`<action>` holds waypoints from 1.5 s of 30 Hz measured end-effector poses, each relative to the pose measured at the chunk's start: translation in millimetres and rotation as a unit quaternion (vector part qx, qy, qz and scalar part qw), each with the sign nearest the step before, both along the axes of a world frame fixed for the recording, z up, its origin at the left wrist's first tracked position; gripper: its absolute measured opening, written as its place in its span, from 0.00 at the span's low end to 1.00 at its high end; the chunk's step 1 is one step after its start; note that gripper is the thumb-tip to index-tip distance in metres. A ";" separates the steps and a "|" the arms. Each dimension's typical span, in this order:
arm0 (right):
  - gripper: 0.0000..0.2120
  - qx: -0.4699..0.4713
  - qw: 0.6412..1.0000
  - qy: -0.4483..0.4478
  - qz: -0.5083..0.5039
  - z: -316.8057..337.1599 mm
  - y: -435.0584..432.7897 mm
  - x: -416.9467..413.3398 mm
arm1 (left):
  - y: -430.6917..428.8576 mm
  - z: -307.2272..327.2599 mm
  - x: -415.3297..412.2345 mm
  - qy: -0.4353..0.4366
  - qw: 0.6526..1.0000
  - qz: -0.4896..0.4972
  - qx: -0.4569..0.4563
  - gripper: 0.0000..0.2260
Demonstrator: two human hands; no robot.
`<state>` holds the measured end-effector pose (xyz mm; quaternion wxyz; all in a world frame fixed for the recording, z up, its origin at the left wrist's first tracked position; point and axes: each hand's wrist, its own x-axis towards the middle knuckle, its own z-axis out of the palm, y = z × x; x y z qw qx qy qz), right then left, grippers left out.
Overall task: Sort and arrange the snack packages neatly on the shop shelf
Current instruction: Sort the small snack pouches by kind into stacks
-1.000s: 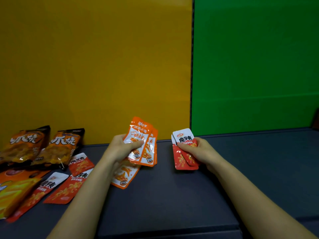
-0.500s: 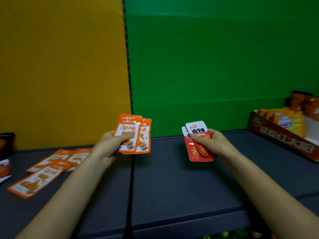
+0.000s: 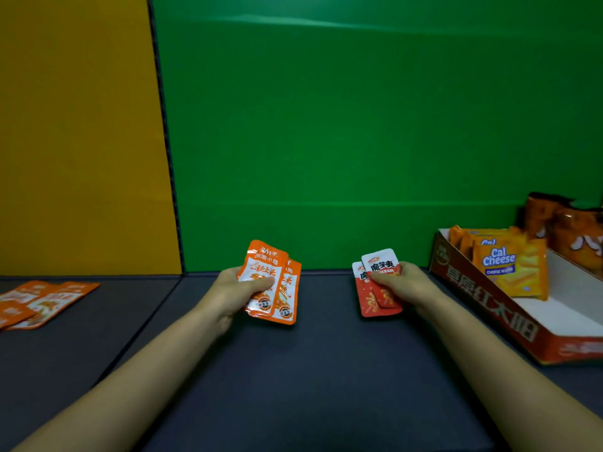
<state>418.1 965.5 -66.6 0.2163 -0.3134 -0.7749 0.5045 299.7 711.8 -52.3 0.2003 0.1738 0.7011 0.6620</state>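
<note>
My left hand [image 3: 233, 290] grips two small orange snack packets [image 3: 272, 285], fanned upright above the dark grey shelf [image 3: 310, 370]. My right hand [image 3: 403, 283] pinches two red-and-white snack packets [image 3: 378, 278], also upright and overlapping, thumb across their fronts. Both hands hover just above the shelf in front of the green back panel [image 3: 359, 125], about a hand's width apart.
Several orange packets [image 3: 42, 301] lie flat on the shelf at the far left, before the yellow panel [image 3: 75, 135]. A red cardboard tray [image 3: 509, 324] at the right holds Cal Cheese wafer packs [image 3: 509, 267]. Dark orange bags [image 3: 567, 230] stand behind it.
The view has swung right: the large bags at the left have left the frame and the red tray has come in. Both hands have kept their packets and moved along to the green section.
</note>
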 end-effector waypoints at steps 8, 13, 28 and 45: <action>0.17 0.112 0.989 -0.094 -0.027 -13.5 14.0 -23.9 | 37.9 -9.3 -7.9 -0.026 0.999 0.008 0.020 0.10; 0.23 0.173 0.975 -0.129 -0.048 -19.1 12.0 -28.4 | 45.0 -15.9 -2.1 -0.026 0.998 0.001 0.053 0.08; 0.11 0.044 0.997 -0.041 -0.053 6.6 35.0 0.7 | 29.6 -15.9 9.3 -0.005 0.996 0.006 0.089 0.04; 0.22 0.133 0.981 -0.129 -0.056 -18.9 47.9 0.0 | 24.8 -13.3 13.0 0.004 0.996 0.038 0.080 0.02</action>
